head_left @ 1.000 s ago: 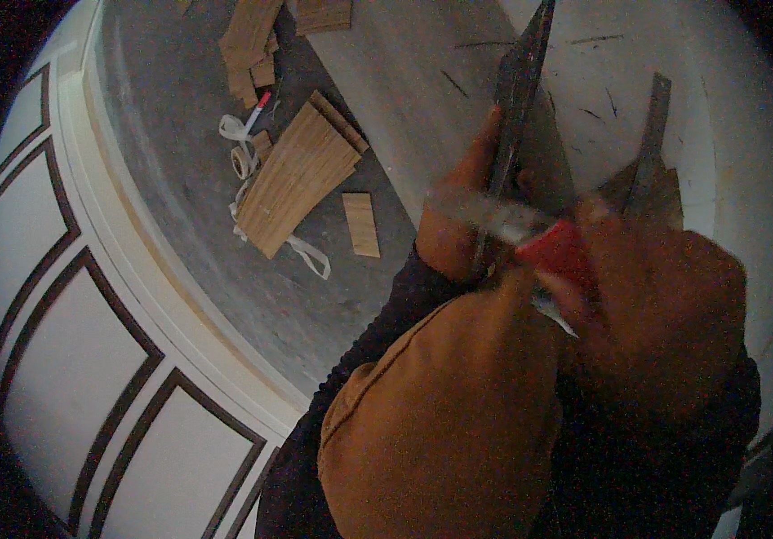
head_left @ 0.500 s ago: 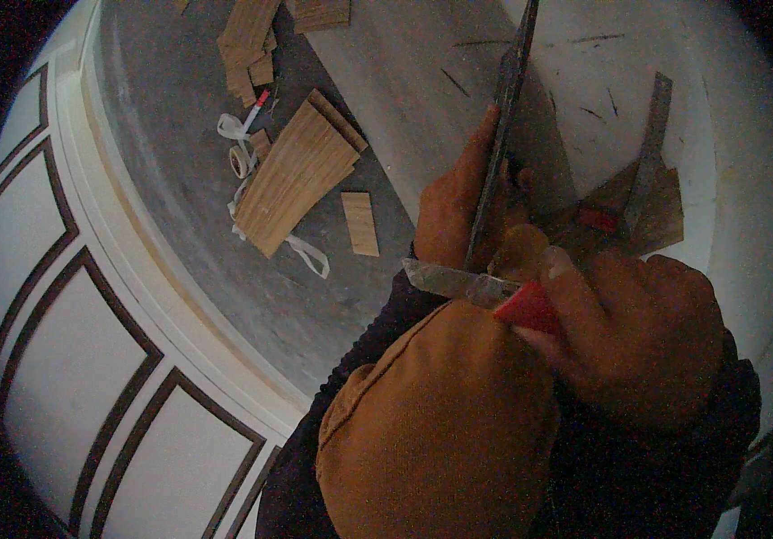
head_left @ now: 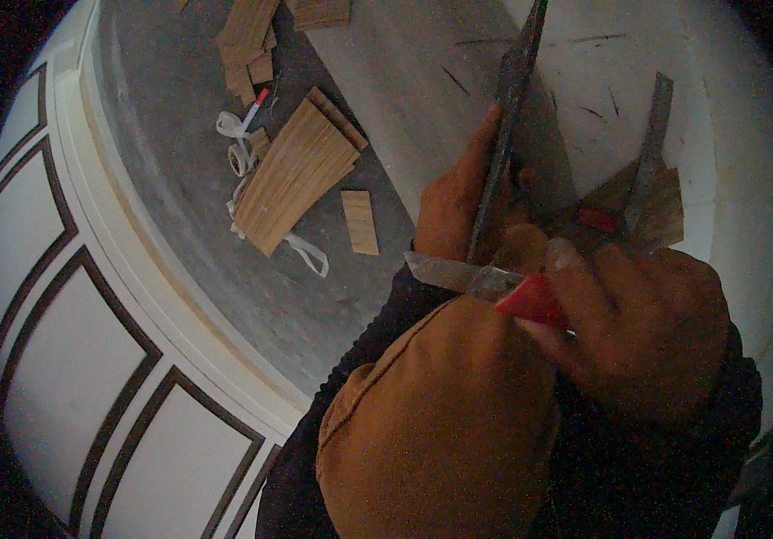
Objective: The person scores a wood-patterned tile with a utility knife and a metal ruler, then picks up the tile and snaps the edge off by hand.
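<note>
With the right hand [head_left: 652, 328] gripping the knife [head_left: 532, 302] near centre and the left hand [head_left: 451, 214] clasping the upper-centre board [head_left: 507, 121], a slip off its lower end could nick the left sleeve [head_left: 385, 310].

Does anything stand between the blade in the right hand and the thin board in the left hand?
Nothing visible does: the blade lies across the near end of the thin board in this view; whether they touch is unclear.
</note>
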Demonstrator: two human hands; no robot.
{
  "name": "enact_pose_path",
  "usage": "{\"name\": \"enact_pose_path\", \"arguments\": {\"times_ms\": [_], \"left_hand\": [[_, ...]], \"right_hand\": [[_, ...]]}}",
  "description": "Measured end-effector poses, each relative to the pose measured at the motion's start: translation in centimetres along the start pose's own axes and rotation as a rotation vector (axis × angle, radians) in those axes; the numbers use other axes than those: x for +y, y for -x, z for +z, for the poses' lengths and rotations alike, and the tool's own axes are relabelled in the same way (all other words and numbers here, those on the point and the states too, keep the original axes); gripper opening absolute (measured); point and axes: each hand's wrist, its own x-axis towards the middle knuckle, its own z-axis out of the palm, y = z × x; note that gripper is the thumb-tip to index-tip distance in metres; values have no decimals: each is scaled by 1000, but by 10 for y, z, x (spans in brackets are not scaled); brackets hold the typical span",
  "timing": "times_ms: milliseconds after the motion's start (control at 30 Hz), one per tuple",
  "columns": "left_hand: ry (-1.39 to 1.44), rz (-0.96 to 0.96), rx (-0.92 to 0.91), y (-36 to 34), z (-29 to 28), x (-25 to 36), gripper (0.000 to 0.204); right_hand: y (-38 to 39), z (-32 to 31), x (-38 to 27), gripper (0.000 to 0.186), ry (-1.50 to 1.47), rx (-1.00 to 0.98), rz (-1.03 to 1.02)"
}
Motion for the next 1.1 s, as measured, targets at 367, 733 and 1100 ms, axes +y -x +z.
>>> {"name": "enact_pose_path", "arguments": {"times_ms": [367,733,1100], "left_hand": [[-12,-53,-19,0,-5,-4,70],[40,-101,-206,9,-20,-18,79],[-54,81,14,12,-11,-23,67]], "right_hand": [[-5,15,11,60,-230,238,-20],[-13,25,48,45,-427,368,131],[-4,31,9,32,-221,143,-129]]}}
